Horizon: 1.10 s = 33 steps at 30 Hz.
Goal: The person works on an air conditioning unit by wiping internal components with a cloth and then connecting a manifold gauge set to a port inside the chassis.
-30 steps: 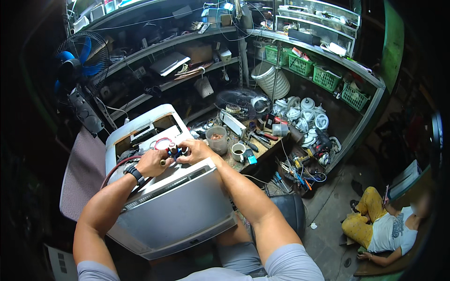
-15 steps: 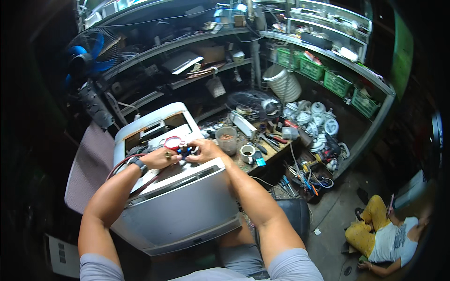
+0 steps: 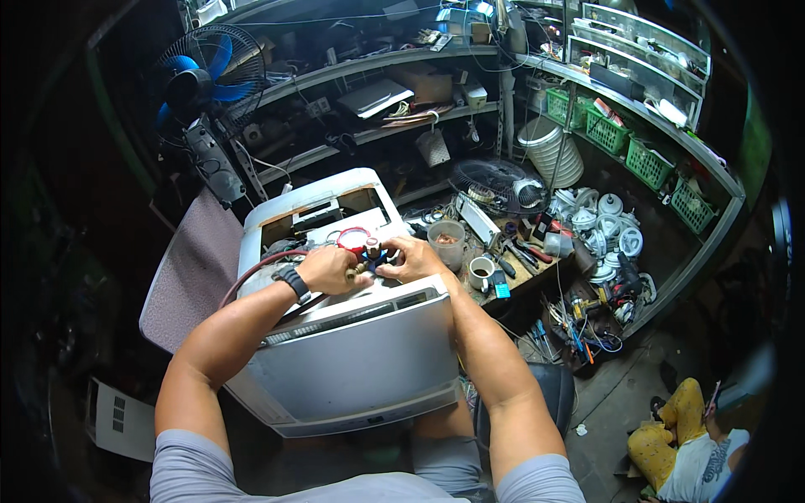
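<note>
A white appliance (image 3: 352,352) with its top opened stands before me. Over its top is a pressure gauge (image 3: 354,240) with a red rim, joined to a blue valve body (image 3: 374,254). My left hand (image 3: 325,270), a dark watch on its wrist, is closed round a brass fitting (image 3: 355,272) beside the valve. From the other side, my right hand (image 3: 409,258) grips the blue valve body with thumb and fingers; its exact grip is partly hidden. A red hose (image 3: 251,281) runs along the left of the appliance, passing behind my left wrist.
To the right, a workbench holds a plastic tub (image 3: 446,245), a cup (image 3: 481,273) and several hand tools. White plastic parts (image 3: 605,226) are heaped beyond. A fan (image 3: 197,84) stands back left; green baskets (image 3: 650,163) line a shelf. Another person (image 3: 679,444) sits low at right.
The whole scene has shifted rightward in the picture as the view turned. My left hand has turned, its fingers now curled at the brass fitting. My right hand stays at the blue valve.
</note>
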Each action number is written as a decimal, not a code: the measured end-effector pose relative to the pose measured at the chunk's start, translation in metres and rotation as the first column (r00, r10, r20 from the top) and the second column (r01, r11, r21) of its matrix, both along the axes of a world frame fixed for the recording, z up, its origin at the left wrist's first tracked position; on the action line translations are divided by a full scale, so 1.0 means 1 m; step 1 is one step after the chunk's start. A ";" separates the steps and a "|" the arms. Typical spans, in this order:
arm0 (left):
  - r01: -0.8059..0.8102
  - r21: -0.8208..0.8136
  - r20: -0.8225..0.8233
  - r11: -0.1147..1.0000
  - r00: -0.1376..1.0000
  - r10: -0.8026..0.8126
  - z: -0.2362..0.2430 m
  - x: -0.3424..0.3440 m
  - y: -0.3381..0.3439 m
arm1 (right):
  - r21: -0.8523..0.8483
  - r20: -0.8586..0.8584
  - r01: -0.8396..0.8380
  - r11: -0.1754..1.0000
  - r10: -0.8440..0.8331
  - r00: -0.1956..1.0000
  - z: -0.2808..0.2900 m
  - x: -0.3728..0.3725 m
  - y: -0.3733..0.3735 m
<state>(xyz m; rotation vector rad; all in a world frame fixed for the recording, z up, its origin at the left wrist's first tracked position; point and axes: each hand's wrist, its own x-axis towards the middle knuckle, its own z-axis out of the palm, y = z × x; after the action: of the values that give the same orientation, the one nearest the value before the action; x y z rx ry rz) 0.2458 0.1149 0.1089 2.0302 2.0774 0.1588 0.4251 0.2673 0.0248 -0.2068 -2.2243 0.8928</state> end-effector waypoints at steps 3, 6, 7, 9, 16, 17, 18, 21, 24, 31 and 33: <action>0.013 0.116 -0.296 0.993 0.955 0.022 0.002 0.006 -0.007 | 0.017 0.025 -0.005 1.000 0.004 1.000 0.006 -0.001 -0.005; -0.028 -0.098 -0.037 0.995 0.999 0.025 0.005 -0.010 0.000 | -0.089 0.053 -0.017 0.996 0.022 0.998 0.012 -0.001 -0.011; -0.039 -0.151 0.062 0.988 0.997 0.049 0.001 -0.019 0.001 | -0.084 0.042 -0.019 0.996 0.023 0.999 0.012 -0.003 -0.013; -0.031 -0.165 0.098 0.986 0.994 0.048 0.001 -0.018 0.003 | -0.075 0.036 -0.010 0.997 0.012 0.999 0.010 -0.001 -0.010; 0.048 0.135 -0.279 0.990 0.960 -0.008 0.006 0.010 -0.008 | -0.061 0.091 0.030 0.998 -0.024 0.996 0.009 0.001 -0.008; 0.001 0.085 -0.238 0.996 0.971 0.019 0.009 0.009 -0.008 | -0.079 0.090 0.020 0.997 -0.013 0.996 0.011 0.000 -0.009; -0.003 0.083 -0.241 0.997 0.970 0.023 0.008 0.004 -0.007 | -0.097 0.088 0.011 0.995 -0.002 0.996 0.012 0.000 -0.010; -0.070 -0.082 0.064 0.994 0.995 0.076 0.002 -0.008 -0.001 | -0.078 0.066 0.011 0.997 -0.006 0.998 0.011 -0.001 -0.011; 0.055 0.118 -0.256 0.992 0.966 -0.023 0.004 0.005 -0.011 | -0.047 0.040 0.010 0.999 -0.008 0.999 0.005 0.000 -0.005; -0.105 -0.100 -0.041 0.990 0.994 0.101 0.009 -0.002 -0.005 | -0.058 0.044 0.006 0.998 -0.003 0.999 0.008 -0.002 -0.009; -0.154 -0.205 0.037 0.967 0.986 0.164 0.010 -0.003 -0.005 | -0.023 0.023 0.004 1.000 -0.003 1.000 0.007 -0.003 -0.009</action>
<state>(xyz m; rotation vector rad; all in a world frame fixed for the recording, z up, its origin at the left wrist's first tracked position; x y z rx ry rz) 0.2431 0.1101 0.1194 1.7253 2.1280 0.0277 0.4221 0.2580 0.0320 -0.2325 -2.2346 0.9183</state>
